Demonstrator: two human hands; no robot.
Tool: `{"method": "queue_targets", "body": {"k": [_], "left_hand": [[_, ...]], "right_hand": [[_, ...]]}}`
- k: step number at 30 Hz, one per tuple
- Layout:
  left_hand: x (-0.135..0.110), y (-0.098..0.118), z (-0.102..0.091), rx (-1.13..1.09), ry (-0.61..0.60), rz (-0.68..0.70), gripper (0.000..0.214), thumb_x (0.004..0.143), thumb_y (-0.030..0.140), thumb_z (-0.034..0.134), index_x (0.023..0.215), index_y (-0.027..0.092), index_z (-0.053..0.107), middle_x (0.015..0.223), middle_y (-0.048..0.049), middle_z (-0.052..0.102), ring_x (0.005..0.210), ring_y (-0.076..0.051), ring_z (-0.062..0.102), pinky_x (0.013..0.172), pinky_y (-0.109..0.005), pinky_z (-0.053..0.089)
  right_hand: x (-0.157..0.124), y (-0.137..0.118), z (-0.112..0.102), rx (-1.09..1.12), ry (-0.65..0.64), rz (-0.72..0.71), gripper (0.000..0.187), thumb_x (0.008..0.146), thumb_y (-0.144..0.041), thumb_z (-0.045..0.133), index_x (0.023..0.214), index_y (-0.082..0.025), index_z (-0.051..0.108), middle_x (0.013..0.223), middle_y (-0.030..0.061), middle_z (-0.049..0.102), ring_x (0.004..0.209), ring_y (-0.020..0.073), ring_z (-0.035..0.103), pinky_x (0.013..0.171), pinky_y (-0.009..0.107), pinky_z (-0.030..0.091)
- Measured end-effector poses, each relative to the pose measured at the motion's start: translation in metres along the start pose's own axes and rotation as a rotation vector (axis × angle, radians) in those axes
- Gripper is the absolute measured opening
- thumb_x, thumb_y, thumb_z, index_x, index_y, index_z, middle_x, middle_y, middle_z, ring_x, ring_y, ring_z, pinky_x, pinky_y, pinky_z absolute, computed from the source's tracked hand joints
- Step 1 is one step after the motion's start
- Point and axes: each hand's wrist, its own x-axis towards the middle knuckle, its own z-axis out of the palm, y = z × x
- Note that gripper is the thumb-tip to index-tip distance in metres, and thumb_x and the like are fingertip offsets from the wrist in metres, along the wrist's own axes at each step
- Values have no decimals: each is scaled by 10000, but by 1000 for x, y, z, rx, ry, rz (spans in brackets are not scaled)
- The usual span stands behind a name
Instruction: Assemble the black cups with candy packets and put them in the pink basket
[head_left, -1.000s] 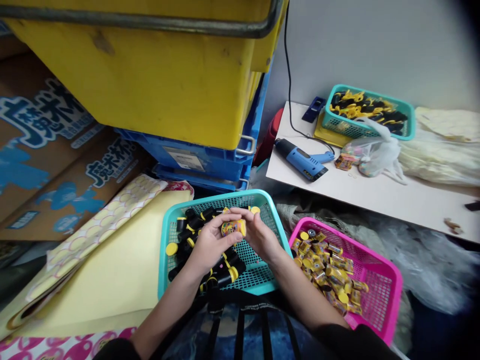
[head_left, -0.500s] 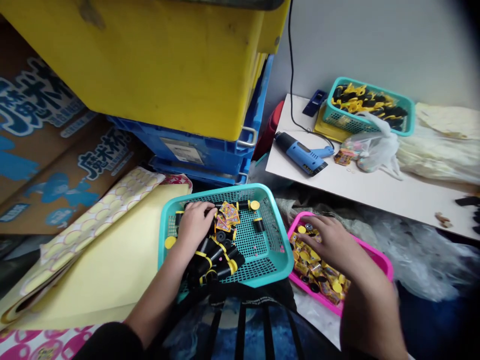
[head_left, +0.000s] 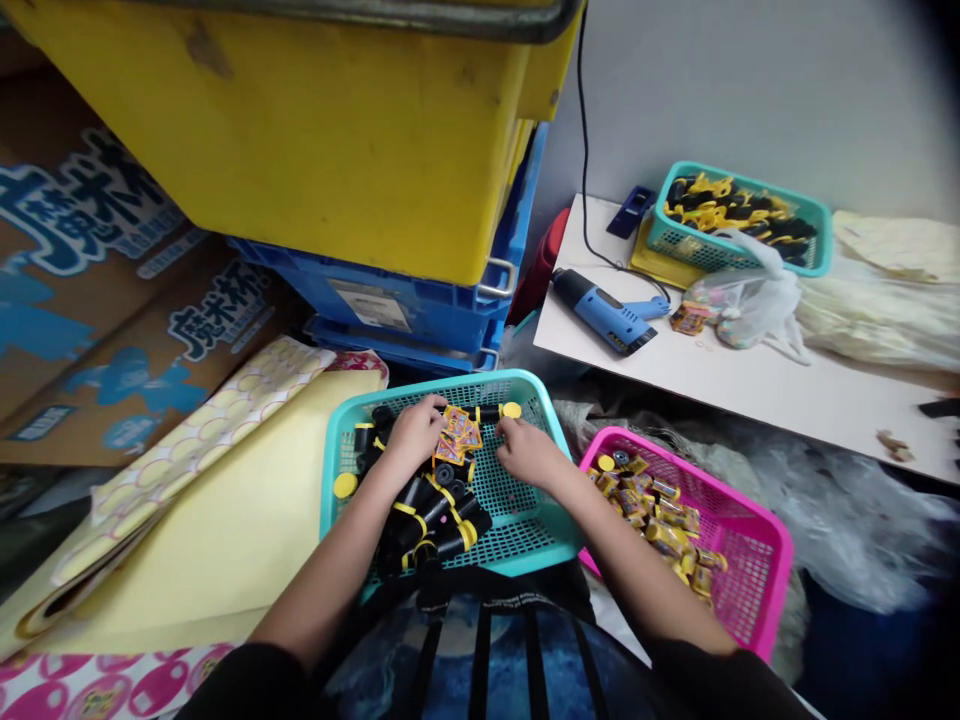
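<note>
My left hand (head_left: 416,435) is in the turquoise mesh basket (head_left: 570,500) on my lap. Its fingers are drawn together at the edge of a small pile of orange printed labels (head_left: 457,436); what they hold, if anything, is hidden. My right hand (head_left: 529,453) is in the same basket, to the right of the labels, its fingers curled closed over something I cannot make out. Black canisters with yellow rims (head_left: 431,505) lie heaped below my left hand. Another canister (head_left: 491,413) lies behind the labels, and a loose yellow cap (head_left: 345,486) is at the left wall.
A pink basket (head_left: 780,560) of labelled canisters (head_left: 667,530) stands at right. On the white table (head_left: 600,355) are a blue heat gun (head_left: 606,312), a plastic bag (head_left: 761,300) and a filled turquoise basket (head_left: 821,245). Yellow (head_left: 337,150) and blue crates (head_left: 420,310) stand ahead.
My right hand has moved left from above the pink basket into the turquoise basket, its fingers now curled closed. A lone canister there is now covered. My left hand remains by the labels.
</note>
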Motion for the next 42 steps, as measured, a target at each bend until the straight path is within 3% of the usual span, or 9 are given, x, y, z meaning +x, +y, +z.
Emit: {"method": "queue_targets", "body": {"k": [3, 6, 9, 12, 21, 26, 29, 34, 42], "left_hand": [[-10, -1, -11, -105, -5, 29, 319, 846, 188, 518, 1162, 187, 561, 837, -19, 731, 792, -185, 683, 755, -295, 505], [-22, 6, -26, -171, 44, 88, 307, 855, 207, 509, 1156, 214, 567, 841, -16, 724, 811, -196, 676, 777, -321, 501], [-32, 15, -39, -189, 65, 135, 295, 861, 224, 511, 1146, 250, 583, 857, -7, 722, 839, -198, 665, 802, -334, 491], [-38, 21, -45, -288, 64, 120, 301, 849, 245, 539, 1145, 249, 588, 828, -3, 709, 778, -181, 651, 765, -322, 495], [-38, 29, -24, -1012, -4, -67, 394, 678, 301, 748, 1021, 167, 607, 747, 3, 689, 699, -157, 669, 700, -296, 530], [-40, 25, -24, -1038, 123, -139, 264, 683, 359, 760, 829, 149, 695, 789, -35, 740, 731, -171, 680, 731, -297, 540], [-42, 19, -26, -1026, 152, -135, 266, 695, 368, 765, 856, 159, 727, 854, -45, 758, 808, -183, 690, 810, -309, 535], [-44, 15, -22, -1106, 60, -137, 326, 726, 409, 740, 933, 157, 753, 959, -92, 767, 874, -230, 710, 840, -363, 554], [-44, 23, -18, -1187, 89, -127, 379, 740, 454, 721, 977, 161, 755, 1000, -97, 762, 900, -236, 707, 765, -320, 582]], "right_hand": [[-2, -2, -14, 226, 156, -73, 252, 898, -167, 399, 1085, -181, 568, 976, 60, 635, 916, 176, 605, 826, 296, 457], [3, -9, -21, 454, 300, -194, 271, 894, -317, 508, 1098, -179, 621, 949, 61, 613, 884, 189, 581, 839, 342, 452], [13, -18, -21, 515, 294, -312, 321, 855, -371, 608, 1118, -198, 664, 953, 65, 605, 944, 205, 549, 878, 367, 428], [22, -24, -18, 601, 254, -359, 177, 842, -322, 638, 931, -200, 730, 808, 30, 590, 866, 185, 541, 828, 333, 428], [21, -34, -16, 901, 292, -261, 370, 756, -460, 671, 548, -185, 539, 634, -16, 505, 682, 147, 504, 703, 289, 406], [13, -24, -18, 1175, 231, -210, 234, 847, -316, 443, 977, -205, 603, 952, 24, 600, 887, 168, 563, 791, 298, 460], [6, -12, -27, 1295, 189, -172, 325, 787, -234, 507, 1104, -216, 578, 1047, 30, 617, 932, 163, 587, 831, 304, 472], [-1, -8, -41, 1398, 168, -227, 365, 702, -313, 755, 1043, -223, 660, 944, 17, 665, 815, 140, 619, 796, 307, 493], [2, -23, -34, 1306, 217, -200, 314, 663, -413, 783, 856, -187, 683, 697, -19, 593, 631, 114, 530, 581, 246, 435]]}}
